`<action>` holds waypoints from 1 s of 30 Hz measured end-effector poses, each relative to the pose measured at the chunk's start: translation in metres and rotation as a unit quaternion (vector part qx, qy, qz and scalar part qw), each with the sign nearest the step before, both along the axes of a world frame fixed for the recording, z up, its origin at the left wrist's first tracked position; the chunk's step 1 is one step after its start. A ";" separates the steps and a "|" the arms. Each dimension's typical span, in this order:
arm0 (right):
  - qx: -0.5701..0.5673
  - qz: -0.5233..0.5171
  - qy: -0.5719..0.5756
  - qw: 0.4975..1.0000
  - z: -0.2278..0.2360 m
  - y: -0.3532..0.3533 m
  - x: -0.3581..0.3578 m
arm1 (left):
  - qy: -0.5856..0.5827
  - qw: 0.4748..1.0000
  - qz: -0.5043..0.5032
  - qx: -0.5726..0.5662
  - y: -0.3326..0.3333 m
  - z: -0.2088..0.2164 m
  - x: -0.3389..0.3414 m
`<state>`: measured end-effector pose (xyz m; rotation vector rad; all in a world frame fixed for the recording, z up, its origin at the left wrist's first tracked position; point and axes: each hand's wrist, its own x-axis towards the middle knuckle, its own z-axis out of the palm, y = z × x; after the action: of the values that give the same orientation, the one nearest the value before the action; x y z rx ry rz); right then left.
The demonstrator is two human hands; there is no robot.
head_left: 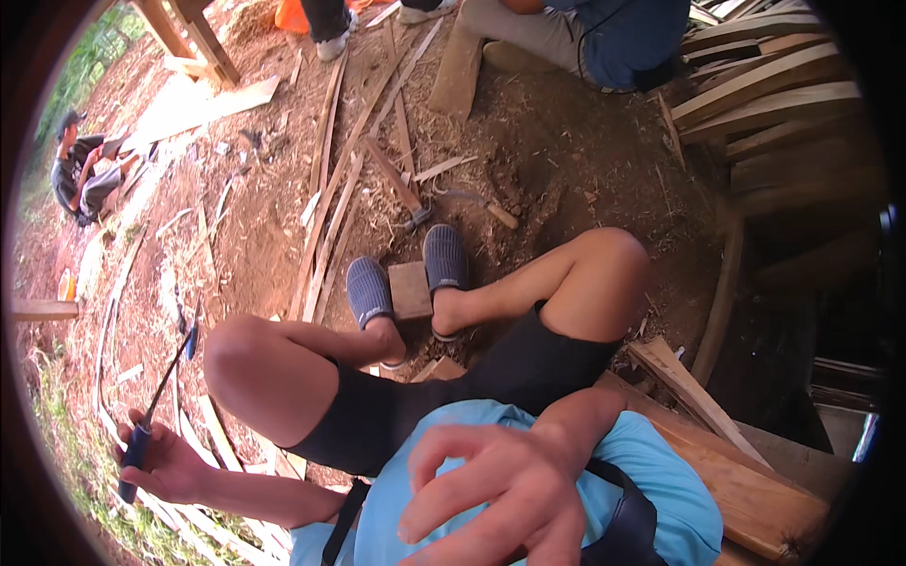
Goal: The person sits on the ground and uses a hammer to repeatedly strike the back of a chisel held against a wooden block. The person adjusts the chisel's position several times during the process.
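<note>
Out to the left, my left hand [170, 464] is closed round one dark blue handle of a drawknife [162, 389]. Its thin metal blade slants up and away from me to a second blue handle. My right hand [510, 495] is raised close to the camera in front of my light blue shirt, fingers loosely bent and apart, with nothing seen in it. Between my feet, in grey slippers [445, 257], sits a small wooden block [410, 290]. Just beyond them lie a hammer [394, 179] and a curved tool with a wooden handle [502, 215].
Long wooden strips [330, 208] and shavings litter the dirt floor. Curved timber pieces [774, 94] are stacked at the far right. A plank [736, 481] lies beside me on the right. One person [90, 170] sits at far left; another person [623, 38] crouches ahead.
</note>
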<state>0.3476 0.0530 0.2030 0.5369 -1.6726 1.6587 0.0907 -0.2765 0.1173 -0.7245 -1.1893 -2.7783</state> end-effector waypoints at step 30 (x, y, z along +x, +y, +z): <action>0.074 -0.305 -0.818 0.482 -0.438 0.187 -0.227 | -0.199 0.902 -0.070 -0.377 0.217 -0.029 -0.078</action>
<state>0.1211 0.2397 -0.2349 -2.1192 -2.5365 1.1489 0.0125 -0.0600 0.0887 -0.2382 -2.4408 -2.5899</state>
